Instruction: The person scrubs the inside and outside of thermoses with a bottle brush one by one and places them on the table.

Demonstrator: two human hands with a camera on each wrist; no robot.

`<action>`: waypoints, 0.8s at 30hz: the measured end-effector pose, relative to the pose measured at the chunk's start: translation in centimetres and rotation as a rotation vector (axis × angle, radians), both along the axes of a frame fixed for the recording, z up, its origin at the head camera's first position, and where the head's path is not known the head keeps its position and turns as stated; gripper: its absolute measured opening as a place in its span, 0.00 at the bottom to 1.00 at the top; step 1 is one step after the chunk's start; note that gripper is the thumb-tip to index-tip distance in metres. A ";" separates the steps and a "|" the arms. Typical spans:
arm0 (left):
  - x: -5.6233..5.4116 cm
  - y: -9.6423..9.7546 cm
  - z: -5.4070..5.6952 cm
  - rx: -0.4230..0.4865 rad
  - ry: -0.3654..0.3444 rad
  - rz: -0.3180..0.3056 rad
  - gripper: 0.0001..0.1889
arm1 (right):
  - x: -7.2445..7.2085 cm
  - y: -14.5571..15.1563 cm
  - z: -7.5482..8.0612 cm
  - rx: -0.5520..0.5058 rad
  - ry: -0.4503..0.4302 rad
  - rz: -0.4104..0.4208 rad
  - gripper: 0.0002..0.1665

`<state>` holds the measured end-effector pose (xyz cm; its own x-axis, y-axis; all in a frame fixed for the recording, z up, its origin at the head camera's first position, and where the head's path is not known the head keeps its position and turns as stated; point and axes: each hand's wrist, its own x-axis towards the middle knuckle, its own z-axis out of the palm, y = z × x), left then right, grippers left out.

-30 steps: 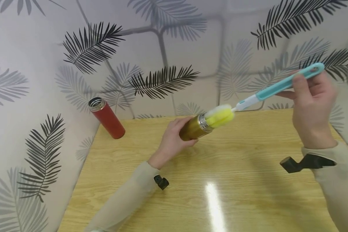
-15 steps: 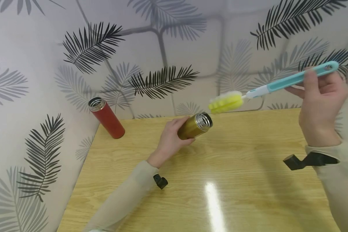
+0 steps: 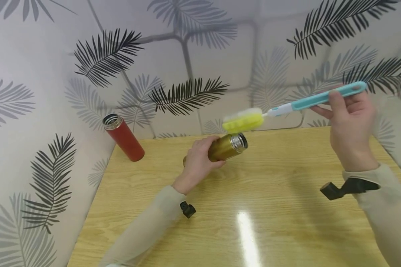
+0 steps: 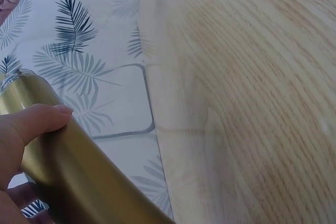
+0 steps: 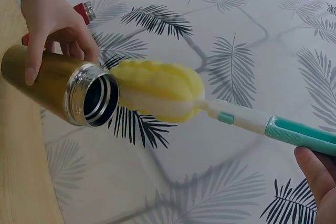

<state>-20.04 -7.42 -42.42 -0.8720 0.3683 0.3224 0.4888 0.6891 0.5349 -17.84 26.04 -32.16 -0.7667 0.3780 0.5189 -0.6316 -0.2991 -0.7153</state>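
Note:
My left hand (image 3: 198, 157) grips a gold thermos bottle (image 3: 223, 148), tilted low with its uncapped steel mouth facing right. In the left wrist view the thumb lies across the gold body (image 4: 84, 161). Raised at the right, my right hand (image 3: 352, 122) holds a bottle brush (image 3: 315, 100) by its turquoise handle. The yellow and white sponge head (image 3: 244, 120) is outside the bottle, just above and behind its neck in the head view. From the right wrist, the dark open mouth (image 5: 101, 99) shows in front of the sponge (image 5: 163, 90); whether they touch I cannot tell.
A red thermos bottle (image 3: 125, 139) without a lid stands at the back left corner of the wooden table (image 3: 194, 230). Behind the table's back edge rises a pale wall (image 3: 214, 66) with a dark and grey leaf print.
The brush came out of the bottle's mouth up to the right, then moved back left over the neck. The gold bottle's mouth has turned more to the right; the red bottle stays put.

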 end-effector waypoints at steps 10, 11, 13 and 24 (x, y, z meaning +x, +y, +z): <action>-0.3 -0.1 0.1 0.007 -0.022 0.031 0.40 | 0.9 0.2 0.3 -0.032 0.052 0.107 0.04; -0.3 -0.1 0.1 0.007 -0.028 0.039 0.40 | 1.0 0.3 0.3 -0.028 0.049 0.117 0.03; -0.4 -0.2 0.1 0.012 -0.036 0.051 0.40 | 1.0 0.6 0.3 -0.022 0.047 0.141 0.03; -0.7 -0.9 0.3 0.190 -0.084 0.083 0.38 | 1.3 2.2 -0.3 0.189 0.001 0.075 0.08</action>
<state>-20.77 -8.36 -42.09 -0.9235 0.2340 0.3038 0.3829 0.6079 0.6956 -16.51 28.19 -32.49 -0.7882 0.2159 0.5762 -0.6137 -0.2061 -0.7622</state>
